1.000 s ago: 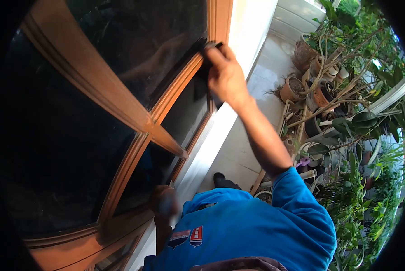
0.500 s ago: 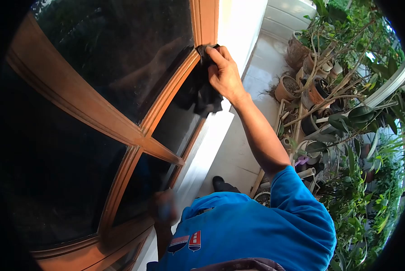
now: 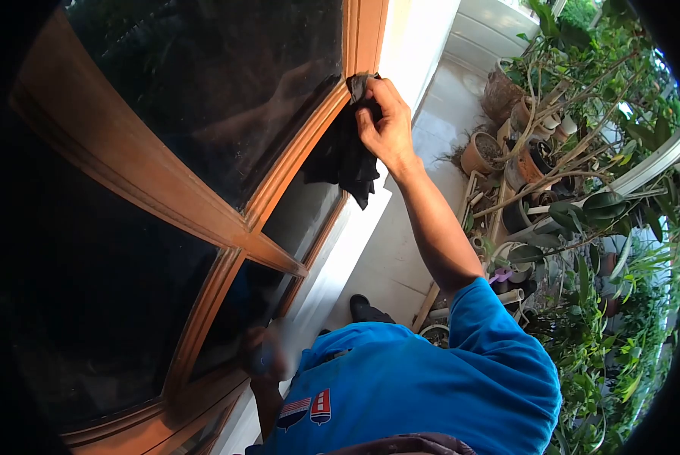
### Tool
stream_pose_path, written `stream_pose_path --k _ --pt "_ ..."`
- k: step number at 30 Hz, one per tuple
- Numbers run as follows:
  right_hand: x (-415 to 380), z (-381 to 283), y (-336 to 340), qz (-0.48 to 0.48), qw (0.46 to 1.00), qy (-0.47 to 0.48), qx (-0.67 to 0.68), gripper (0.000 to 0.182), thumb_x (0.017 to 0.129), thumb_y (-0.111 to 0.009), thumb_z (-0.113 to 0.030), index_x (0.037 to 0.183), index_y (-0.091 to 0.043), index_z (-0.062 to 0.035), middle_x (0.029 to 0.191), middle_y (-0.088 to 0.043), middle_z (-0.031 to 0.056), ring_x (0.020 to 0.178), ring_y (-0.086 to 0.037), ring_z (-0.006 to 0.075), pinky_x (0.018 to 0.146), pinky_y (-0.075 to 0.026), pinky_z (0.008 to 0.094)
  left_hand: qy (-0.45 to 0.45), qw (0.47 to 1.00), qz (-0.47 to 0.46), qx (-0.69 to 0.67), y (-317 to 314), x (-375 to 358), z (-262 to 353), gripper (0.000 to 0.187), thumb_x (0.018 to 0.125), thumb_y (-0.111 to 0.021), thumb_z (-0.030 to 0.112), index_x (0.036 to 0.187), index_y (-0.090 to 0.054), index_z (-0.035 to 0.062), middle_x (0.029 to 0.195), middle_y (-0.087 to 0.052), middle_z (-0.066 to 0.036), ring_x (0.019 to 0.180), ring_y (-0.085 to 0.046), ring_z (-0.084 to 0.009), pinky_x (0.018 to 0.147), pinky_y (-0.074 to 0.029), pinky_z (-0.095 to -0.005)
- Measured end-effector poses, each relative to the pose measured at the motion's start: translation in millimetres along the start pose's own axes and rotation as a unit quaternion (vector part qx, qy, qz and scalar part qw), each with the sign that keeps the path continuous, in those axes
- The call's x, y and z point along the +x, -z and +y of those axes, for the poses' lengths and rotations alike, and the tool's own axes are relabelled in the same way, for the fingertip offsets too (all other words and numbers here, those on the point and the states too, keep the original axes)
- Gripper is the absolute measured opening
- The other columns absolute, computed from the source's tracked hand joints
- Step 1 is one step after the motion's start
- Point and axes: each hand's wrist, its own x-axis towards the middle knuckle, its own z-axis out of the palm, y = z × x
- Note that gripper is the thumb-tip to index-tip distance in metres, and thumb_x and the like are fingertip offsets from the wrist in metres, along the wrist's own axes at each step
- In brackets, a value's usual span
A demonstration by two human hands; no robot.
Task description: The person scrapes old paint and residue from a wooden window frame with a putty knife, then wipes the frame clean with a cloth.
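Note:
My right hand (image 3: 389, 125) grips a black cloth (image 3: 355, 163) with fingers and thumb. The cloth is pressed to the wooden window frame (image 3: 362, 34) where an upright bar meets a cross bar, and its loose part hangs over the narrow glass pane. Lower down, my left hand (image 3: 258, 355) is near the lower pane, close to my blue shirt. It is blurred and looks curled round something pale bluish that I cannot make out.
Large dark glass panes (image 3: 211, 98) with reflections fill the left side. A white sill (image 3: 332, 262) runs alongside the frame. Potted plants (image 3: 480, 152) and branches line the right, beyond a pale tiled floor (image 3: 393, 258). My dark shoe (image 3: 360, 307) shows below.
My right hand and the cloth have shifted slightly right in the view, as has the upper frame. The hanging cloth has swung lower. My left hand has moved slightly left.

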Motion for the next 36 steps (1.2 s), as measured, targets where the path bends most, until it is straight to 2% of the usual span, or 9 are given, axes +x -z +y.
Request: stream_pose_path --k 6,7,10,19,25,31,34,36 --pt "-5 27 -9 0.016 0.995 0.014 0.096 0.034 0.074 -0.059 0.01 0.106 -0.061 -0.0018 0.089 -0.054 0.0119 0.078 -0.056 0.0272 0.073 -0.048 0.0317 -0.003 1.0 0.009 0.019 3 -1 0 0.033 0.079 -0.063 0.025 0.106 -0.062 0.0071 0.089 -0.066 -0.014 0.08 -0.067 -0.0282 0.07 -0.054 -0.0376" --pt "-4 26 -9 0.011 0.995 0.001 0.102 0.034 0.073 -0.059 0.01 0.105 -0.061 -0.0021 0.089 -0.055 0.0125 0.08 -0.058 0.0294 0.075 -0.049 0.0328 -0.005 1.0 0.008 0.018 3 1 -1 0.033 0.079 -0.063 0.025 0.106 -0.062 0.0072 0.089 -0.066 -0.014 0.079 -0.067 -0.0281 0.07 -0.054 -0.0377" --pt "2 9 1 0.006 1.0 0.029 0.001 0.035 0.072 -0.058 0.01 0.104 -0.06 -0.0021 0.089 -0.055 0.0132 0.081 -0.058 0.0317 0.077 -0.049 0.0338 -0.001 1.0 -0.004 0.011 3 3 1 0.033 0.079 -0.064 0.025 0.107 -0.062 0.0074 0.088 -0.066 -0.014 0.078 -0.067 -0.0283 0.07 -0.054 -0.0377" --pt "-3 19 -2 -0.003 0.998 0.005 0.057 0.033 0.071 -0.058 0.009 0.102 -0.059 -0.0017 0.088 -0.055 0.0132 0.079 -0.059 0.0323 0.074 -0.05 0.0356 -0.032 0.999 -0.004 0.006 0 7 0 0.035 0.079 -0.064 0.025 0.109 -0.062 0.0081 0.088 -0.066 -0.014 0.075 -0.067 -0.0275 0.066 -0.055 -0.0362" --pt "0 19 -2 0.002 0.999 0.043 0.016 0.036 0.07 -0.058 0.01 0.105 -0.059 -0.0018 0.088 -0.056 0.0133 0.08 -0.06 0.0319 0.075 -0.05 0.035 -0.027 1.0 -0.001 0.016 2 3 -2 0.035 0.079 -0.064 0.026 0.11 -0.061 0.009 0.088 -0.067 -0.014 0.075 -0.067 -0.0271 0.064 -0.055 -0.0355" --pt "9 5 11 -0.058 0.996 0.069 -0.006 0.041 0.069 -0.057 0.011 0.108 -0.059 -0.0029 0.09 -0.058 0.0163 0.084 -0.061 0.0375 0.077 -0.051 0.0383 -0.028 0.999 -0.02 0.012 -4 9 0 0.035 0.077 -0.065 0.024 0.109 -0.062 0.0097 0.089 -0.067 -0.014 0.075 -0.067 -0.0272 0.066 -0.056 -0.0358" --pt "9 -8 13 -0.073 0.996 0.052 -0.001 0.042 0.068 -0.056 0.012 0.108 -0.058 -0.0034 0.092 -0.058 0.0182 0.088 -0.061 0.0403 0.077 -0.051 0.0407 -0.025 0.999 -0.035 -0.005 -8 12 -1 0.036 0.076 -0.065 0.022 0.109 -0.062 0.01 0.09 -0.067 -0.014 0.076 -0.067 -0.0274 0.066 -0.056 -0.0359" --pt "3 -17 15 -0.105 0.991 0.083 0.023 0.042 0.068 -0.056 0.011 0.106 -0.056 -0.0041 0.092 -0.057 0.0179 0.089 -0.062 0.0415 0.076 -0.051 0.0425 -0.032 0.998 -0.043 -0.014 -13 16 -2 0.036 0.075 -0.065 0.022 0.109 -0.062 0.0099 0.09 -0.067 -0.014 0.076 -0.067 -0.0276 0.066 -0.056 -0.0358"
